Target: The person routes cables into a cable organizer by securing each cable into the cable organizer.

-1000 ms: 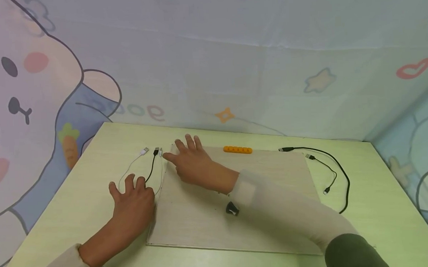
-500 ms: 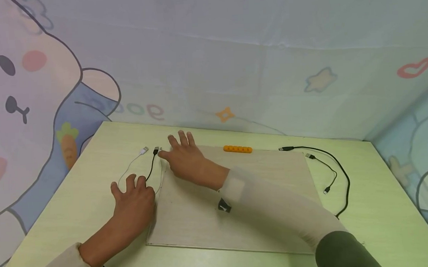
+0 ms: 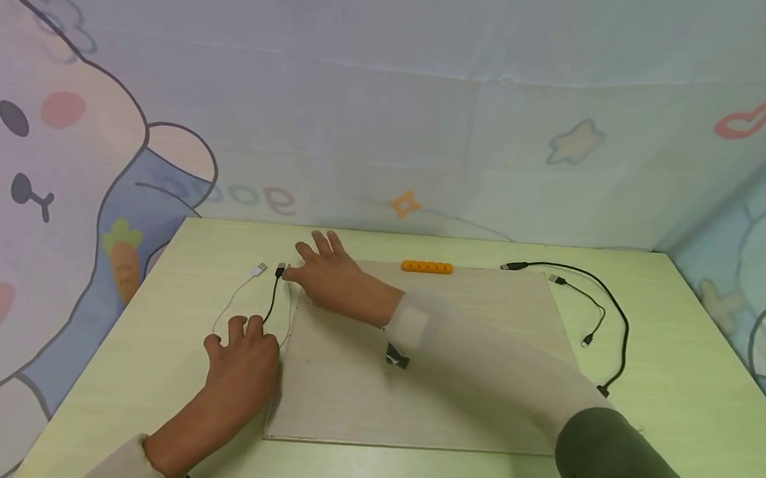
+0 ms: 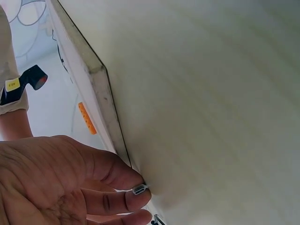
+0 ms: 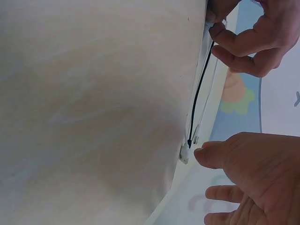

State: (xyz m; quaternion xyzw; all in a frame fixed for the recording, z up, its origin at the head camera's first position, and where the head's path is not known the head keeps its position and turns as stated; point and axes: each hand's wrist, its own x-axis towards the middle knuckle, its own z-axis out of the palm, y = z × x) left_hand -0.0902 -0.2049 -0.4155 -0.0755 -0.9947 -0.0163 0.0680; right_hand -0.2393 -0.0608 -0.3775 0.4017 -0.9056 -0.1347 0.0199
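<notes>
At the board's left edge, my left hand (image 3: 244, 370) pinches a small metal-tipped cable plug (image 4: 139, 189) between thumb and finger. Which cable it belongs to cannot be told. Three thin cables run from near this hand towards the back. They end in a white USB plug (image 3: 258, 271), a black USB plug (image 3: 280, 270) and another white plug (image 5: 184, 154) close to the board's edge. My right hand (image 3: 327, 281) reaches across the board's back left corner, fingers spread. Its thumb lies beside that last white plug, with a gap showing in the right wrist view.
A thin flat board (image 3: 338, 398) lies on the table (image 3: 138, 364). Behind it sits an orange cable holder (image 3: 426, 267). To the right lie a thick black cable (image 3: 626, 328) and a short black USB cable (image 3: 594, 308). A printed cloth (image 3: 416, 123) hangs behind.
My right hand has moved left and slightly back, its thumb now closer to the plugs. The left hand has stayed almost in place, its thumb slightly lower.
</notes>
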